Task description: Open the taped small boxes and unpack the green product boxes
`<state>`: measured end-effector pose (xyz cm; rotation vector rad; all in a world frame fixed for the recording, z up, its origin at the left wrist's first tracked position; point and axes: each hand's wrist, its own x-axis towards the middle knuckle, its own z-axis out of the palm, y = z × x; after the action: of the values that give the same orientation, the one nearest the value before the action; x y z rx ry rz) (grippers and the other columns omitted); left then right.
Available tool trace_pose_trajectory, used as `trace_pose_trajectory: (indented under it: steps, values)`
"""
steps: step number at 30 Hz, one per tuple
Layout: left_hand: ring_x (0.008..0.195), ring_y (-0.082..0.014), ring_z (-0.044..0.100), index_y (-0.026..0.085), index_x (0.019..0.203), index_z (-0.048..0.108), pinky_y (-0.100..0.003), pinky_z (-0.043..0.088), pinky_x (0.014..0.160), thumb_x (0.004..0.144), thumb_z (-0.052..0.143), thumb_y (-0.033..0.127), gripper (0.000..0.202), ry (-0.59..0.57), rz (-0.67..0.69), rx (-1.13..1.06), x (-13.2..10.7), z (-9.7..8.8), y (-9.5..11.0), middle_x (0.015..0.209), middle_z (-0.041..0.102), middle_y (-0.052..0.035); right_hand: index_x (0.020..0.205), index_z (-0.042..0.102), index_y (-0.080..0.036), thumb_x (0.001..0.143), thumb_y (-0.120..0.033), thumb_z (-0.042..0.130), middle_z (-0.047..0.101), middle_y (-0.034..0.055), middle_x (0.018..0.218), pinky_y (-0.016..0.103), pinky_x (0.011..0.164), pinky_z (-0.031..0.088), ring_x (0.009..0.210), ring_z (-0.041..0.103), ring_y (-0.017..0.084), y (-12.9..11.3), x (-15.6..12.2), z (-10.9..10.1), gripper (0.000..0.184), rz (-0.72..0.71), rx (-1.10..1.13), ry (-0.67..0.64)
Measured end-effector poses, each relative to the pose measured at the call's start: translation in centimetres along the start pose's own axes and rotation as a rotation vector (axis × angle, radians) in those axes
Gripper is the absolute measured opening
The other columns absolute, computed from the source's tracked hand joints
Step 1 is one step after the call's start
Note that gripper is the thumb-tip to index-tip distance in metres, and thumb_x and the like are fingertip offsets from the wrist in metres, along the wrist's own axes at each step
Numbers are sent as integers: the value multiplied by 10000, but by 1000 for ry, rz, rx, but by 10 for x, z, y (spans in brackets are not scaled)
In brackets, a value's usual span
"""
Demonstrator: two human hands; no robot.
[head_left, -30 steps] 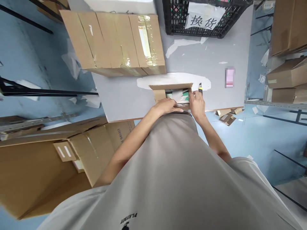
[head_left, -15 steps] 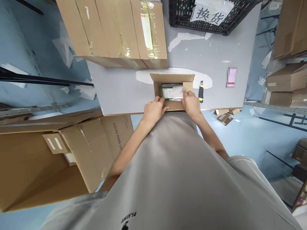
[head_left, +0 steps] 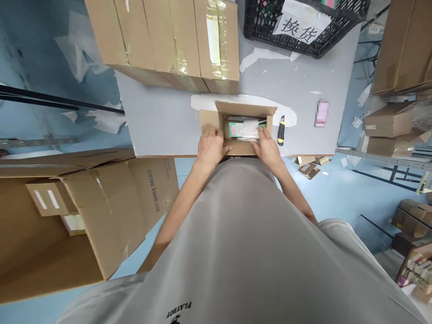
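Note:
A small open cardboard box (head_left: 246, 108) stands at the table's near edge, close to my body. Inside it lie a green-and-white packet (head_left: 236, 129) and some whitish clear wrapping (head_left: 250, 128). My left hand (head_left: 209, 145) grips the box's left side, its fingers over the outspread left flap (head_left: 209, 119). At the right wall, my right hand (head_left: 268, 149) has its fingertips over the rim and its thumb by the near side. Just right of the box, a yellow-and-black utility knife (head_left: 281, 131) lies on the table.
Several taped cartons (head_left: 162, 40) stand at the table's back left. A black plastic crate (head_left: 303, 27) with a paper sign is at the back right. A pink item (head_left: 321, 112) lies on the right. Below left sits a large open carton (head_left: 114, 211); cardboard scraps (head_left: 308, 170) lie on the floor.
The box's left flap now spreads outward under my left hand, which has moved slightly left. The right flap shows less, and more of the contents is visible. My view has shifted slightly.

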<state>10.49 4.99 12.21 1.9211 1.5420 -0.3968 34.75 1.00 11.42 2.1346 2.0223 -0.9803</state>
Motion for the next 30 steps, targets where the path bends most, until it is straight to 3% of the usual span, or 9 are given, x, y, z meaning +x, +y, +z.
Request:
trace_pose_trajectory:
  steps: [5,10,15,21,26,30]
  values:
    - [1543,-500,585,67,1624,700,-608,484,1302,1122,777,371,592,47,153,23,28,24,1,1555,699,-285,1771,598,-119,1196,-342,591,621,270,1814,670,1398,534,1693,609,441,53,-13,-1,616,42,51,124]
    - [1538,-496,572,60,1627,716,-636,419,1343,1123,679,310,564,92,247,9,79,40,17,1569,690,-300,1674,696,-125,1171,-247,612,731,230,1659,548,1318,599,1533,681,380,83,20,2,524,-68,38,86]
    - [1570,-499,559,34,1664,678,-597,444,1324,1072,748,287,647,1,249,73,119,48,45,1675,628,-323,1589,763,-100,1095,-184,764,784,221,1529,577,1315,559,1495,638,419,80,56,-2,501,-221,-137,-51]
    - [1573,-478,572,-15,1641,651,-554,443,1343,1004,857,285,734,-34,251,132,128,57,67,1661,652,-334,1485,781,-81,1143,-159,707,784,240,1466,524,1278,558,1456,646,391,68,69,-7,358,-269,-269,-146]
    - [1505,-458,641,88,1563,765,-567,511,1270,1077,644,178,509,21,232,73,131,57,46,1564,731,-286,1495,758,-87,1192,-196,626,770,254,1498,510,1252,549,1439,640,389,62,67,-8,348,-248,-315,-145]
    - [1441,-438,674,150,1493,820,-536,543,1212,1118,570,203,454,40,156,49,130,49,23,1526,757,-246,1475,766,-40,1192,-164,522,767,303,1503,553,1269,504,1452,617,419,51,68,-4,394,-254,-380,-156]
